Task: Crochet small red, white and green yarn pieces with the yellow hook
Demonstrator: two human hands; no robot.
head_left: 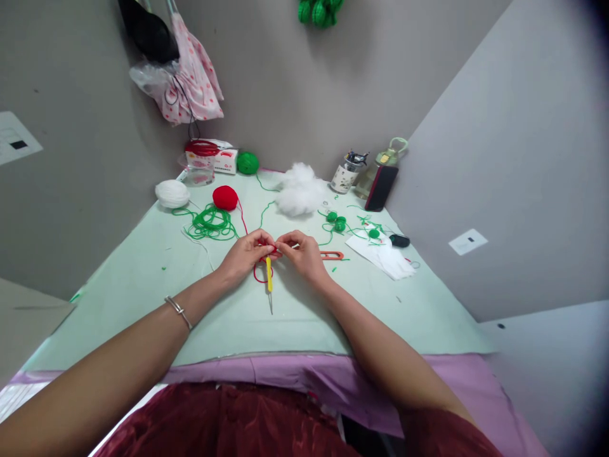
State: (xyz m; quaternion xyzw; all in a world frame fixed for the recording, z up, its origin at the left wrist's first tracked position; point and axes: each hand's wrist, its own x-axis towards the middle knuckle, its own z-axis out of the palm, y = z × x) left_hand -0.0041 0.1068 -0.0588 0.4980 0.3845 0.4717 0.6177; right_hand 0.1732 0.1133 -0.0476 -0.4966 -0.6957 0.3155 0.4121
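Note:
My left hand and my right hand meet over the middle of the table, fingertips pinched on red yarn. A loop of this yarn hangs below the fingers. A yellow-handled crochet hook points down toward me just under my fingertips; whether it lies on the table or hangs from the yarn, I cannot tell. From my left hand a red strand runs back to a red yarn ball. An orange slotted tool lies right of my right hand, partly hidden by it.
Behind my hands are tangled green yarn, a white yarn ball, a green yarn ball and white stuffing. On the right lie small green balls, white paper and a phone leaning on a bottle.

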